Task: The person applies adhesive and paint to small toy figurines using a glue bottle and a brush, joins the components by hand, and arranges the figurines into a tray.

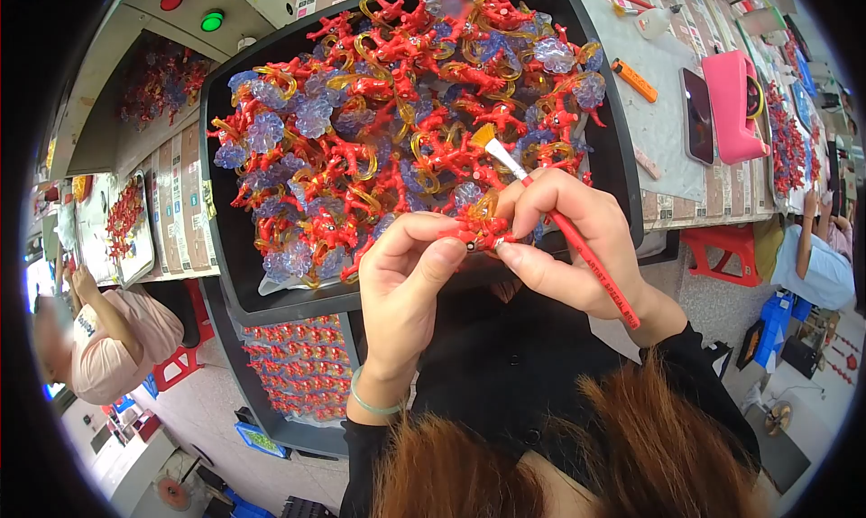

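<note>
Between my two hands, over the near edge of a black tray (631, 193), is a small red figurine (480, 234). My left hand (406, 265) pinches its left side between thumb and fingers. Its right side is pinched by the thumb and finger of my right hand (577, 238). A red-handled brush (591, 261) also lies across my right hand, held by the fingers, with its yellow bristles pointing up and left. Heaped in the tray are many red figurines (392, 85) with yellow rings and translucent blue-purple bases.
An orange box cutter (634, 81), a phone (697, 117) and a pink tape dispenser (732, 108) lie right of the tray. Below left is a lower tray (338, 432) of figurines in rows. People sit at the left (126, 338) and far right (807, 261).
</note>
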A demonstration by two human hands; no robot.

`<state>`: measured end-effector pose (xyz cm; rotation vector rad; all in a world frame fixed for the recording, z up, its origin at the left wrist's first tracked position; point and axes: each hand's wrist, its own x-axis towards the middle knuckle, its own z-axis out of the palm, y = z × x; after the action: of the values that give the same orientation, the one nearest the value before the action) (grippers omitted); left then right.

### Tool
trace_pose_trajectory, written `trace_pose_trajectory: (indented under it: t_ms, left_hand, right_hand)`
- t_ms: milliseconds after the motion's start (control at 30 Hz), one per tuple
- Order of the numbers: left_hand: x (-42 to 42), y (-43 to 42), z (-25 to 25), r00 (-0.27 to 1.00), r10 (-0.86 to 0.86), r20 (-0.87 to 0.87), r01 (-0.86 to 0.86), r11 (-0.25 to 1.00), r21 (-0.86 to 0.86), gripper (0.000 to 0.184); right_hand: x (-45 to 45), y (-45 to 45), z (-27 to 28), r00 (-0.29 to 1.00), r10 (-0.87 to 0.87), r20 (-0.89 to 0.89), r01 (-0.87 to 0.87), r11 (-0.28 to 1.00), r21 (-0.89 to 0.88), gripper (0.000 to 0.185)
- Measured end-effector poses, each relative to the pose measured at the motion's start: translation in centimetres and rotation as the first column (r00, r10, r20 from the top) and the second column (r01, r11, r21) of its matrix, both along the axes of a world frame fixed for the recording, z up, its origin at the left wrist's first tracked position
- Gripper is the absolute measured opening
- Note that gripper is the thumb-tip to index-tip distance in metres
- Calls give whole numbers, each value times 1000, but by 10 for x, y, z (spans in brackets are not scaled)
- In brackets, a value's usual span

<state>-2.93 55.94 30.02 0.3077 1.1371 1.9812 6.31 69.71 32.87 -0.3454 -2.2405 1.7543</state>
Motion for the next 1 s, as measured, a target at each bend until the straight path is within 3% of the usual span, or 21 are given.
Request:
trace_pose_trajectory:
  t_ms: [133, 233, 533, 633, 733, 833, 867, 1000]
  left_hand:
    - [0, -2, -4, 991, -20, 130, 22, 1000, -13, 11]
    - [-2, -3, -9, 986, -33, 164, 32, 999, 6, 12]
    - [0, -2, -6, 974, -42, 224, 30, 998, 54, 12]
    - [1, -1, -6, 988, -16, 152, 6, 998, 66, 13]
    - [0, -2, -4, 997, 25, 67, -27, 999, 35, 15]
    - [-4, -2, -5, 996, 1, 84, -5, 999, 54, 18]
    - [-4, -1, -5, 997, -7, 80, 2, 997, 72, 18]
    - [-2, 1, -2, 999, 26, 27, -26, 1000, 8, 20]
  right_hand:
    - [0, -6, 0, 995, -45, 90, 62, 978, -199, 14]
    - [0, -6, -1, 996, -51, 71, 65, 976, -209, 14]
    - [1, -6, 1, 997, -48, 65, 59, 981, -185, 15]
    - [2, -2, -1, 1000, 21, 16, -21, 999, -51, 19]
    - [1, -4, -4, 996, -13, -89, -9, 968, -249, 27]
    - [-1, 1, -3, 1000, -22, -19, 6, 795, -607, 36]
    - [0, 0, -4, 997, -71, -10, 44, 722, -691, 23]
    - [4, 2, -8, 1000, -10, 8, 13, 798, -602, 23]
